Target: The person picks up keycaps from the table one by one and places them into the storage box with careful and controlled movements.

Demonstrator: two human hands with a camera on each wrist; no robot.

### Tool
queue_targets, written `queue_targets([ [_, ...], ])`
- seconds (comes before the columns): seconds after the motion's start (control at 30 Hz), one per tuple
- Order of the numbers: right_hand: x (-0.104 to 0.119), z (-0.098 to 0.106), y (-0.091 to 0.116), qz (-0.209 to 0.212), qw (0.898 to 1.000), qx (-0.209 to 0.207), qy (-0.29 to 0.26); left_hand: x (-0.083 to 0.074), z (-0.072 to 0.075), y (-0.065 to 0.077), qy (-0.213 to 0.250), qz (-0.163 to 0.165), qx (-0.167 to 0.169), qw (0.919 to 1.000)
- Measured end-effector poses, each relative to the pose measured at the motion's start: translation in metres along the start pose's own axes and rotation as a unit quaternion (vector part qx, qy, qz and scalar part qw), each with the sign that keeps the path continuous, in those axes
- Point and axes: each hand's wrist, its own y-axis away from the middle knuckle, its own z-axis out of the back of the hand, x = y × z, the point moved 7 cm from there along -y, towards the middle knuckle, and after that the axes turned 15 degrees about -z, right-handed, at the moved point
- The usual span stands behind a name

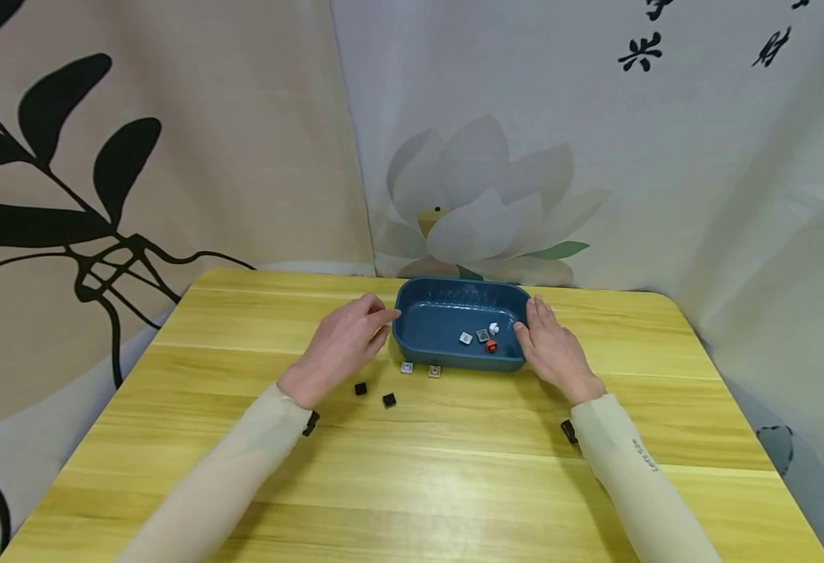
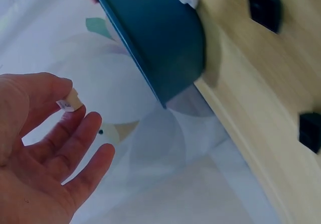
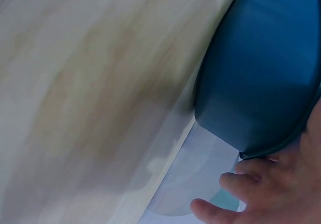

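Observation:
My left hand point(image 1: 347, 336) is at the left rim of a deep blue rectangular dish point(image 1: 426, 360). Between thumb and forefinger it pinches a small white and beige keycap point(image 2: 71, 101), best seen in the left wrist view; its other fingers are spread. At the dish's right end, my right hand point(image 1: 556, 348) holds the rim, thumb over the inner side and fingers along the outside. Inside the dish lie a white keycap point(image 1: 465, 338), a grey one point(image 1: 482, 335), a red-orange piece point(image 1: 492, 346) and a white rounded piece point(image 1: 494, 328).
Two black keycaps, one left point(image 1: 360, 389) and one right point(image 1: 389, 400), lie on the wooden table point(image 1: 454, 469) before the dish. A white keycap point(image 1: 407, 367) and a brownish one point(image 1: 435, 371) sit by its front wall. A printed curtain point(image 1: 278, 156) hangs behind.

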Motion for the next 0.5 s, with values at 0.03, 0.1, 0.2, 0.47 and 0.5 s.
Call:
queue_targets([
  [0.03,0.0,0.0,0.0,0.001,1.0,-0.001,-0.001,-0.002,-0.001,-0.004,0.004,0.0,0.0,1.0],
  [0.1,0.0,0.0,-0.001,0.004,1.0,-0.004,-0.003,-0.006,-0.004,-0.011,0.008,-0.001,0.001,1.0],
  [0.2,0.0,0.0,-0.001,0.007,1.0,-0.009,-0.006,-0.01,-0.009,-0.021,0.011,-0.003,0.0,0.9999],
  [0.47,-0.001,-0.001,-0.001,0.003,1.0,-0.007,-0.006,-0.015,-0.033,-0.048,0.011,-0.003,0.041,0.9991],
  [0.5,-0.001,-0.001,-0.001,0.003,1.0,-0.007,-0.006,-0.015,-0.037,-0.051,0.013,-0.002,0.049,0.9987],
])
